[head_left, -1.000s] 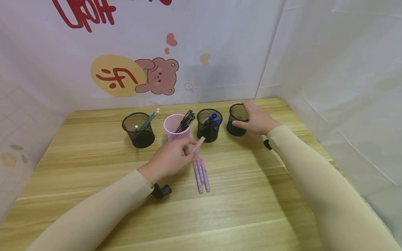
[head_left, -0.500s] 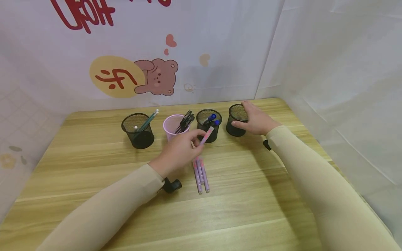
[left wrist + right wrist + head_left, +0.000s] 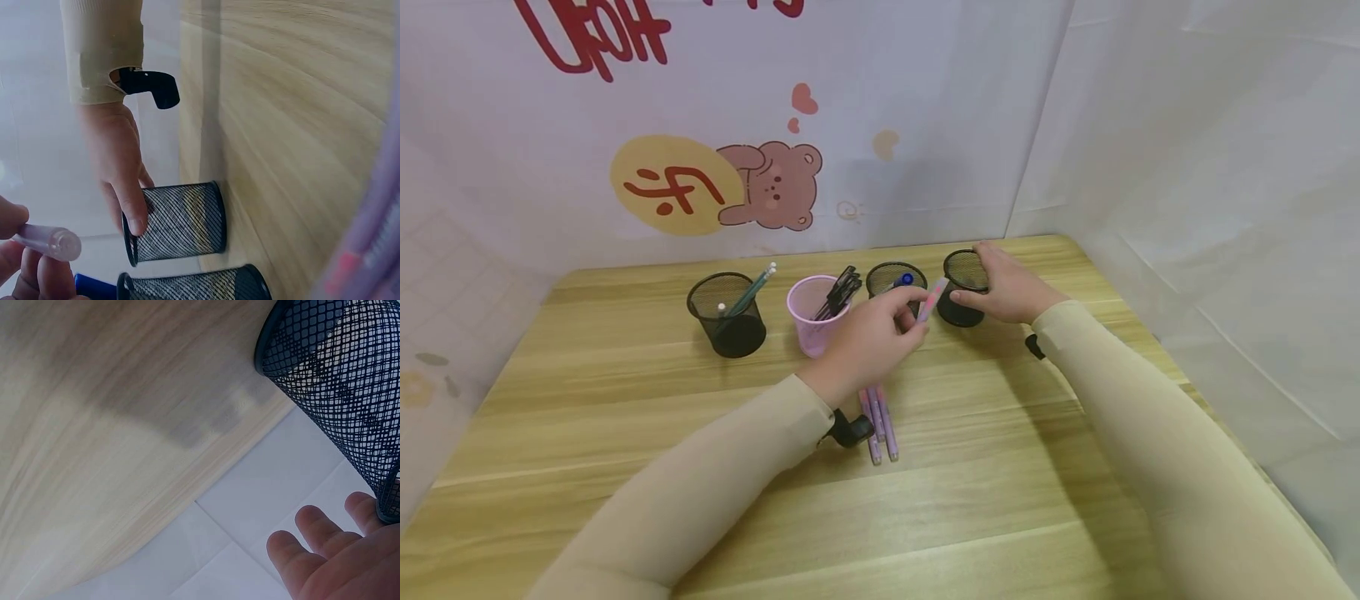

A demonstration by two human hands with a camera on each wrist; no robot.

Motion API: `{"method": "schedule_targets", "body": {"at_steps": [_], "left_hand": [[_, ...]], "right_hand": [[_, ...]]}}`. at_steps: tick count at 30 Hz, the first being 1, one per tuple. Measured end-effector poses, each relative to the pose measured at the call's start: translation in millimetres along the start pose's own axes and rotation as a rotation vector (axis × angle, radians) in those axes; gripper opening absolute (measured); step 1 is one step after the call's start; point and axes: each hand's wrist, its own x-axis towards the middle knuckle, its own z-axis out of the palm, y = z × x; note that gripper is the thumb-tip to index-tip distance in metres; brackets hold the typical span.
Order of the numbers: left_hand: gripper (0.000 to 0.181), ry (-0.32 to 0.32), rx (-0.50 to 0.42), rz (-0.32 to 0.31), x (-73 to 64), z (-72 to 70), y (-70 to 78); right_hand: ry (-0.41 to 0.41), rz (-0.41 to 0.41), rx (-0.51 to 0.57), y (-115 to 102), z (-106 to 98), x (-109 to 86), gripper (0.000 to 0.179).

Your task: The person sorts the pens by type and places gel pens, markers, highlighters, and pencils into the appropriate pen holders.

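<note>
My left hand (image 3: 872,337) pinches a purple pen with pink marks (image 3: 933,298) between thumb and fingers. The pen slants upward just left of the rightmost black mesh pen holder (image 3: 959,311). My right hand (image 3: 1013,286) grips that holder at its rim, thumb on the near side. In the left wrist view, the pen's round end (image 3: 64,244) points toward the holder (image 3: 178,222). From the right wrist, the mesh wall (image 3: 337,387) shows with several fingertips near its rim. Three similar purple pens (image 3: 888,429) lie on the table, partly behind my left wrist.
Another black mesh holder (image 3: 880,275) with blue-capped pens is partly covered by my left hand. Left of it stand a pink holder (image 3: 808,329) with black pens and a black holder (image 3: 737,335) with green pencils. A white printed curtain (image 3: 940,100) backs the wooden table (image 3: 962,517).
My left hand has carried the purple pen right and away from me, from above the lying pens to beside the rightmost holder. My right hand has stayed on that holder.
</note>
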Motion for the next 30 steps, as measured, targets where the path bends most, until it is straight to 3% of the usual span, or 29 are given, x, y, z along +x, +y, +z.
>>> {"method": "schedule_targets", "body": {"at_steps": [4, 9, 11, 15, 20, 23, 30], "left_hand": [[0.037, 0.024, -0.011, 0.002, 7.8, 4.7, 5.7], [0.039, 0.026, 0.002, -0.008, 18.8, 10.2, 12.9], [0.04, 0.02, 0.008, -0.009, 23.4, 12.3, 16.7], [0.039, 0.022, 0.009, -0.002, 32.7, 17.3, 23.8], [0.04, 0.077, 0.013, 0.0, 46.1, 26.0, 28.9], [0.039, 0.111, 0.011, -0.006, 53.8, 32.5, 30.2], [0.041, 0.12, 0.008, -0.024, 69.3, 41.9, 31.9]], "right_hand": [[0.004, -0.007, 0.006, -1, 0, 0.3, 0.087], [-0.038, 0.026, -0.03, -3, -1, -0.5, 0.106], [-0.042, 0.026, -0.034, -3, -1, -0.8, 0.107], [-0.029, -0.001, -0.005, -2, -1, -1.6, 0.081], [0.0, -0.046, 0.035, -3, -1, -2.3, 0.047], [0.012, -0.053, 0.036, -3, -2, -2.4, 0.048], [0.018, -0.065, 0.044, 1, 0, 1.7, 0.06]]}}
